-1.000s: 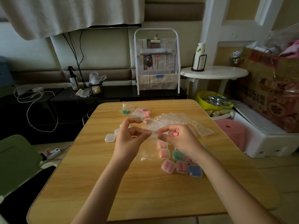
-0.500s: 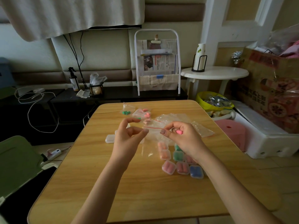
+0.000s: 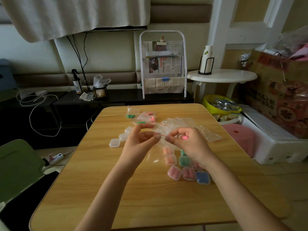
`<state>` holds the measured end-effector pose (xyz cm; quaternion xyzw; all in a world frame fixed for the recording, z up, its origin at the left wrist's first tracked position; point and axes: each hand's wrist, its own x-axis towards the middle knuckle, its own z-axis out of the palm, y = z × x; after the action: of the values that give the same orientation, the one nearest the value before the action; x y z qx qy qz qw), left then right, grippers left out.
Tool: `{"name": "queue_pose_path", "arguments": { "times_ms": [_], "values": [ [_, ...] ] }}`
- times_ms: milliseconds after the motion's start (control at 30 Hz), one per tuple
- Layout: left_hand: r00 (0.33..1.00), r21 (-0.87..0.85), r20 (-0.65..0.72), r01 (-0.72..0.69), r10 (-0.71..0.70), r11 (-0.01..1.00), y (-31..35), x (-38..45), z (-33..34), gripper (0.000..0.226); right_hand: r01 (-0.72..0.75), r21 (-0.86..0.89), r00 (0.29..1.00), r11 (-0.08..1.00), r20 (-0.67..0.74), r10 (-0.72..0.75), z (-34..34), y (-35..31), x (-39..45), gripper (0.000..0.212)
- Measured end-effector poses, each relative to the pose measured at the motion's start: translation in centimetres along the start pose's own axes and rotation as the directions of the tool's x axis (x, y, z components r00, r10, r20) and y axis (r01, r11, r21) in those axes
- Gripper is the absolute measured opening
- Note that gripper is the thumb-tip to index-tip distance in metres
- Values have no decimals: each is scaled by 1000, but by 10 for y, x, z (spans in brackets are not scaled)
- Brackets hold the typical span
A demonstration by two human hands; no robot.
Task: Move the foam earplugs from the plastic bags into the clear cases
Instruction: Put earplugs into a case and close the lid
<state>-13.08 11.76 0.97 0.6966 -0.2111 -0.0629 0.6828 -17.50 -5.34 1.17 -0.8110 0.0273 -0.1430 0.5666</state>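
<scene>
your left hand and right hand each pinch an end of the clear bag's red-striped top, its long axis running left-right above the table, a pink earplug tucked in your right fingers.

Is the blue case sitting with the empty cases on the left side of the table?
No, the blue case lies among the filled cases near the right forearm, away from the empty cases on the left.

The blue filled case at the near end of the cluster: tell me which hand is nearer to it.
Right. The right hand hovers just above and beyond the blue case, its wrist passing right beside it. The left hand is farther off, to the case's left.
</scene>
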Motion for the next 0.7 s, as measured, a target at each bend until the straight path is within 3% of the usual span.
{"name": "queue_pose_path", "arguments": {
  "times_ms": [133,267,600,700],
  "values": [
    [999,63,-34,-35,38,997,-3,0,3,29,18,-17,1000,1000,-22,-18,5,0,-1,14],
    [994,-3,-96,-50,49,999,-3,0,1,29,20,-29,1000,999,-15,-20,5,-3,-1,19],
    [998,31,39,-41,40,999,-5,2,6,19,29,-16,1000,999,-12,-29,7,1,-1,17],
    [997,58,-11,-69,70,996,-6,3,4,23,33,-28,999,999,-23,-34,8,3,0,16]
  ]
}}
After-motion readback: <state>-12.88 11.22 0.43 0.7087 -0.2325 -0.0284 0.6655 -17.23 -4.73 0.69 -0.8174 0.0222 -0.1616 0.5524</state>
